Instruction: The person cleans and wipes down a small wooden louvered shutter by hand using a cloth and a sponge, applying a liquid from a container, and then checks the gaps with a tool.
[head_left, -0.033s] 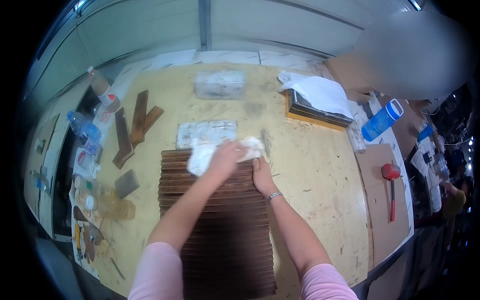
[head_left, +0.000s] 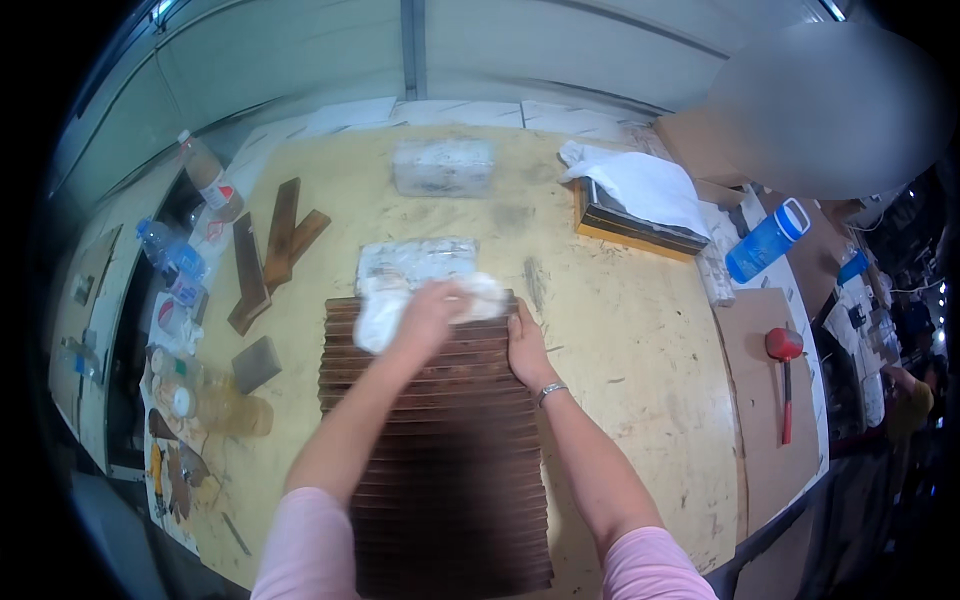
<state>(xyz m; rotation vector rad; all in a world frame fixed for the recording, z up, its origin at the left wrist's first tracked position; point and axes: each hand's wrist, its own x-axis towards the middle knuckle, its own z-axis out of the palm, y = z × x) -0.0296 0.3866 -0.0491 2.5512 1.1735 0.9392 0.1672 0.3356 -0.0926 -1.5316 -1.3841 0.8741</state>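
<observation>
A dark brown ribbed wooden panel (head_left: pixel 450 430) lies in front of me, its ridges running crosswise. Near its far edge, my left hand (head_left: pixel 428 318) is closed on a white cloth (head_left: pixel 382 312) that rests over the ridges and is bunched at its right end. My right hand (head_left: pixel 527 345) holds the panel's right edge close to the far corner, with the thumb up by the top and the fingers partly hidden along the side. Just beyond the panel sits a white wrapped block (head_left: pixel 418 258), touching or nearly touching the cloth.
Wood strips (head_left: pixel 282 235), a grey square block (head_left: pixel 256 366) and several bottles (head_left: pixel 222 405) stand left. Another wrapped block (head_left: pixel 443 167) lies farther back. At right are a cloth-covered box (head_left: pixel 640 232), a blue bottle (head_left: pixel 765 245) and a red mallet (head_left: pixel 785 345). A blurred person is far right.
My left hand has slid the white cloth leftward along the panel's far end. My right hand stays at the right edge.
</observation>
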